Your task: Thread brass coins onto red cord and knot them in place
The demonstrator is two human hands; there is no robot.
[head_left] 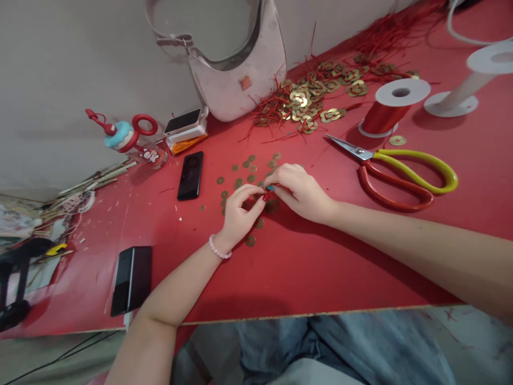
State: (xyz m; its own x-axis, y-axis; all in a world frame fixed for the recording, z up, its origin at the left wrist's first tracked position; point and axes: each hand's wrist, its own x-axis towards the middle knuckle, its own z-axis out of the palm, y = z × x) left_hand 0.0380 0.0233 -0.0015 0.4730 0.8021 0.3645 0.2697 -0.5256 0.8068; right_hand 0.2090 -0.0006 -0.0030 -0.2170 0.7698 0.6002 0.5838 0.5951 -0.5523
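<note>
My left hand point(241, 212), with a pink bead bracelet point(220, 247) at its wrist, meets my right hand point(298, 191) above the middle of the red table. Both are closed in a pinch, thumb against forefinger, the fingertips nearly touching. Between them shows a tiny bit of what looks like red cord point(267, 191), mostly covered by the fingers. Loose brass-coloured coins with centre holes point(239, 183) lie flat around and under the hands. Behind them is a heap of coins joined with red cord point(304, 101), loose cord ends sticking out.
Right of my hands lie scissors point(409, 170) with yellow and red handles. Beyond stand a spool of red cord point(387, 109) and a bare white spool point(460, 85). A pale handbag point(240, 80), a phone point(191, 175), a tumbler point(150, 152) and a black case point(136, 278) are leftward.
</note>
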